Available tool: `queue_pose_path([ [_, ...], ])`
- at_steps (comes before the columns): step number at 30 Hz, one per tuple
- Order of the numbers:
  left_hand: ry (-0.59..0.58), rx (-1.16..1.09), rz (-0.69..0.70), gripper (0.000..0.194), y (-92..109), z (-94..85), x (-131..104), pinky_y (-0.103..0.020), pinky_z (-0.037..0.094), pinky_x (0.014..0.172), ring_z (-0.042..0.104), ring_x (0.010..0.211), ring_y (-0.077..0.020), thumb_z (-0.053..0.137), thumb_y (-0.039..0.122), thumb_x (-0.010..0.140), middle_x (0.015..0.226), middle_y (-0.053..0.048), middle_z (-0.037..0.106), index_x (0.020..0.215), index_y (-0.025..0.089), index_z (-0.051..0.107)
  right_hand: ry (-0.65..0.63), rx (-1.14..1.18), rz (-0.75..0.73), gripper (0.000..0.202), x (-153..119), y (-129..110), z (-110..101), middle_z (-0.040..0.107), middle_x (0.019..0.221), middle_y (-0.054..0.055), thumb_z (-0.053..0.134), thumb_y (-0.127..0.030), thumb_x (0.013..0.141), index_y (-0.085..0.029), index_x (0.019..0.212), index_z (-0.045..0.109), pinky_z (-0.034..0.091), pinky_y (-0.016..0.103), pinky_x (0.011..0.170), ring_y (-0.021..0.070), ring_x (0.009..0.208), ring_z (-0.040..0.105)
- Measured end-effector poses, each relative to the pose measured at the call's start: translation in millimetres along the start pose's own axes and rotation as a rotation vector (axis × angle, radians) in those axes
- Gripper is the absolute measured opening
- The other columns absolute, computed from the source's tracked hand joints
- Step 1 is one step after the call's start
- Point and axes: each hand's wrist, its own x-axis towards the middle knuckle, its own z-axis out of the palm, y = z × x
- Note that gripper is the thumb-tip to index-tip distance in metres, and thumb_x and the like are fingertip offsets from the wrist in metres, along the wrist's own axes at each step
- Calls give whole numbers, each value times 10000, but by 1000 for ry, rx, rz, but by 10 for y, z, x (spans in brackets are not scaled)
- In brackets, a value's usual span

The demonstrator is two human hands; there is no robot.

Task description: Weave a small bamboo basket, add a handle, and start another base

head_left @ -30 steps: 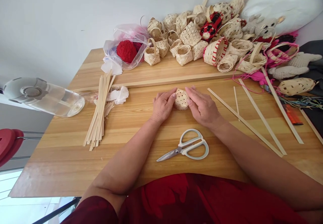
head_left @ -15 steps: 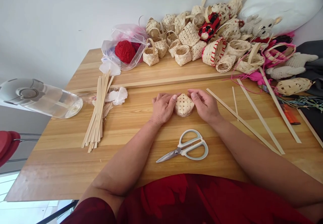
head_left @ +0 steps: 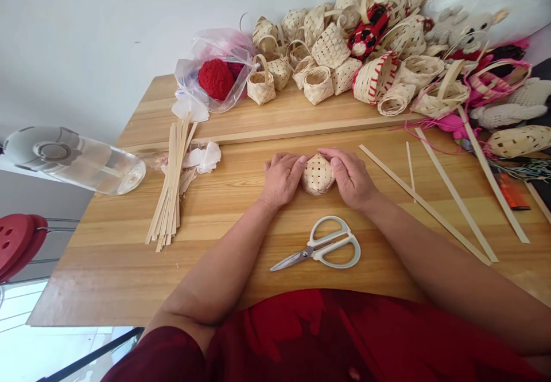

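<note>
A small woven basket (head_left: 318, 175) of pale strips stands on the wooden table between my two hands, a pointed corner facing away from me. My left hand (head_left: 283, 179) is closed against its left side, the thumb on the weave. From the right, my right hand (head_left: 350, 176) holds it too, with the thumb at its edge and the fingers curled round behind. Nearer to my body lie scissors (head_left: 318, 247) with white and grey handles, blades pointing left.
Loose strips (head_left: 456, 190) lie to the right, and a bundle of strips (head_left: 172, 181) to the left beside a clear bottle (head_left: 103, 164). At the back are several woven baskets (head_left: 318, 84), a long wooden stick (head_left: 301, 131) and red yarn (head_left: 216, 79) in a plastic bag.
The view has shifted slightly. My right hand has closed in on the basket, its thumb now against the side where a small gap showed before.
</note>
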Motion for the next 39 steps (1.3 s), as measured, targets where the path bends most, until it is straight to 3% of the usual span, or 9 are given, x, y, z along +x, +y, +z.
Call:
queue_pose_path([
  [8,15,-48,35,464,-40,19,7,-483,316,1083,562,1246,-263,319,498,1098,1261,13,761,1248,393,745,-25,124,58,521,-9,7,-11,745,1294,112,365,-591,1062,-262,1349,649,527,530,1056,300,1186,695],
  [13,126,-251,12,655,-78,23,7,-463,373,1100,629,1186,-253,194,570,1093,1139,-54,789,1239,280,762,78,345,121,543,-6,31,-56,740,1260,125,361,-619,1057,-242,1335,635,545,485,1049,274,1190,698],
  [16,146,-338,15,729,-106,30,22,-446,429,1071,661,1128,-251,177,629,1072,1079,-78,788,1207,234,774,40,237,16,633,-13,-10,-80,663,1394,169,506,-674,981,-213,1408,586,467,546,1130,324,1303,623],
  [20,131,-353,20,741,-104,25,33,-461,454,1064,678,1096,-264,211,674,1052,1044,-84,791,1140,224,793,-70,-45,-131,1016,-39,-135,-71,642,1408,211,796,-750,694,-178,1490,530,419,644,1114,428,1266,599],
  [22,133,-370,24,740,-99,20,29,-462,462,1068,685,1101,-263,209,677,1051,1050,-82,791,1135,228,792,-59,-31,-110,906,-45,-183,-69,679,1360,185,776,-701,752,-187,1467,563,446,608,1091,401,1216,630],
  [25,177,-417,71,715,-93,12,15,-449,460,1091,678,1141,-251,212,653,1061,1107,-83,783,1182,226,773,27,225,87,586,-25,-192,-91,736,1270,116,587,-653,944,-227,1339,668,518,477,1017,313,1145,682],
  [28,163,-473,239,666,-74,11,5,-436,456,1112,655,1189,-244,259,615,1071,1220,-113,754,1285,187,722,45,446,346,672,17,-148,-115,782,939,80,373,-752,990,-218,1027,778,563,386,825,261,920,730],
  [33,-71,-464,496,603,11,66,-9,-415,481,1116,633,1267,-264,499,594,1014,1381,-160,677,1417,166,628,36,331,391,659,50,-73,-79,745,768,58,534,-816,881,-202,795,756,556,347,719,233,779,698],
  [39,148,-371,95,496,19,131,-7,-372,525,1050,696,1144,-232,452,545,1047,1232,-116,755,1273,192,717,115,526,392,631,40,-43,-56,782,1094,96,466,-775,942,-227,1057,756,567,342,623,219,802,717],
])
